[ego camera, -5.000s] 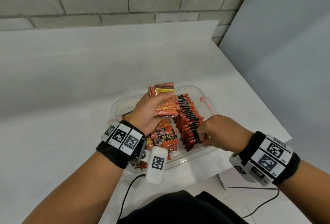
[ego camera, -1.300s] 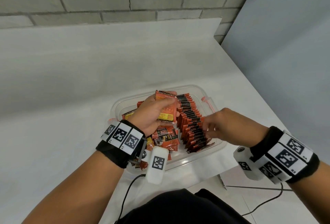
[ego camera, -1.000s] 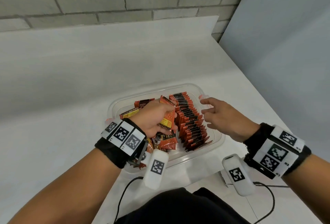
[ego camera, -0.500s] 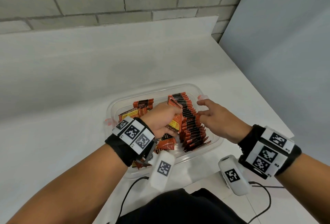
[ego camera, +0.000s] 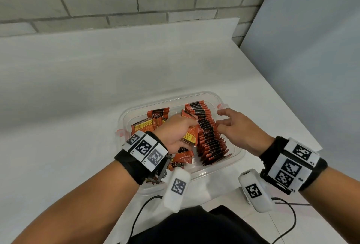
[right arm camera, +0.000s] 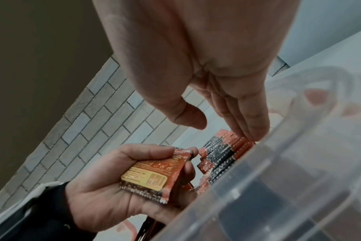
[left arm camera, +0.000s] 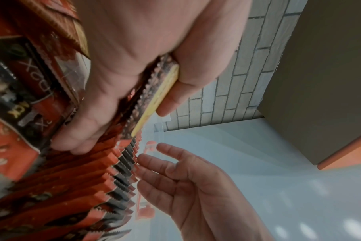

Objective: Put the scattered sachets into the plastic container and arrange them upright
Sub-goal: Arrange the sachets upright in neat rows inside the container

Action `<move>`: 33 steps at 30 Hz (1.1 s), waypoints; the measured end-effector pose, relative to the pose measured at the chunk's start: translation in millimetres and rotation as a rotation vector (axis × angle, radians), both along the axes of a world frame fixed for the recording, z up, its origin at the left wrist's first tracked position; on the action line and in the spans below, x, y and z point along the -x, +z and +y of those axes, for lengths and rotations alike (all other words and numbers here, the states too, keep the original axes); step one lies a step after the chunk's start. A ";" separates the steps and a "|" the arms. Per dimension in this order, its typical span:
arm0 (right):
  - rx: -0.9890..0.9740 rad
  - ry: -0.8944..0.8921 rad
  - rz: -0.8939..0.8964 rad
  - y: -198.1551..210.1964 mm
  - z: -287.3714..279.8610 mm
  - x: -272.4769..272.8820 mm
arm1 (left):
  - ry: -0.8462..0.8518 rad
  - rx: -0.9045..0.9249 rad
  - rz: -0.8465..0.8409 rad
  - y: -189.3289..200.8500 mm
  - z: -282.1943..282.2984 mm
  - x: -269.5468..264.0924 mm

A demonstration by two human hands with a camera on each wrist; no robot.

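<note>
Head cam looks straight down on the plastic container (ego camera: pixel 231 158), a clear shallow tub with rounded corners and little orange-red clips on its sides, sitting near the front edge of a white table (ego camera: pixel 78 95). Inside on the right there's a long row of sachets (ego camera: pixel 209 136) standing on edge, packed tight like a deck of cards, orange-red with a black band along the crimped tops. On the left side of the tub are the loose sachets (ego camera: pixel 153 121), lying flat or leaning, not sorted.

The left hand (ego camera: pixel 175 132) grips a small bundle of sachets (ego camera: pixel 190 136) between thumb and curled fingers, held right up against the left side of the row. The right wrist cam shows the back of that bundle (right arm camera: pixel 155 172): a yellow label panel with a barcode, print too small to read. The right hand (ego camera: pixel 237 129) holds nothing, fingers straight and together, tips touching the right ends of the upright sachets.

Readable writing: "D2X" on the sachets, and "ACK" on one close to the left wrist cam.

Outward from there: a grey brick wall (ego camera: pixel 116 0) behind the table, a plain pale panel (ego camera: pixel 311 49) on the right, and marker-tagged black bands on both wrists with white camera pods and cables.
</note>
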State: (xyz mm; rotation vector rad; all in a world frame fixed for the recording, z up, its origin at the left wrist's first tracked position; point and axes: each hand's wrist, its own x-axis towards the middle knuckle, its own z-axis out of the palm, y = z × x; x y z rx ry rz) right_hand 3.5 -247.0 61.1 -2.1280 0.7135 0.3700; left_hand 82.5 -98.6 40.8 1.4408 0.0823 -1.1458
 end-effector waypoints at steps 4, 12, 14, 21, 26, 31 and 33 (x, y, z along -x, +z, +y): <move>0.024 -0.004 0.007 -1.5 1.5 -0.9 | 0.070 0.004 -0.047 -3.0 -1.9 -1.2; 0.020 0.019 0.058 -2.2 4.3 -3.1 | 0.160 0.041 -0.003 -4.8 -5.7 -5.9; 0.013 0.022 0.062 -2.4 4.7 -3.3 | 0.165 0.045 -0.003 -4.8 -6.2 -7.2; 0.042 0.008 0.080 -2.8 4.6 -4.3 | 0.089 0.002 0.012 -1.1 -2.7 -3.8; 0.021 0.015 0.137 -5.3 4.9 -4.8 | 0.098 -0.018 0.025 0.7 -7.9 -0.3; 0.007 0.007 0.152 -8.5 4.7 -4.2 | 0.065 -0.003 0.022 -0.4 -7.4 -0.7; -0.001 -0.001 0.150 -9.0 4.9 -3.9 | 0.089 0.001 0.021 -3.1 -7.7 0.5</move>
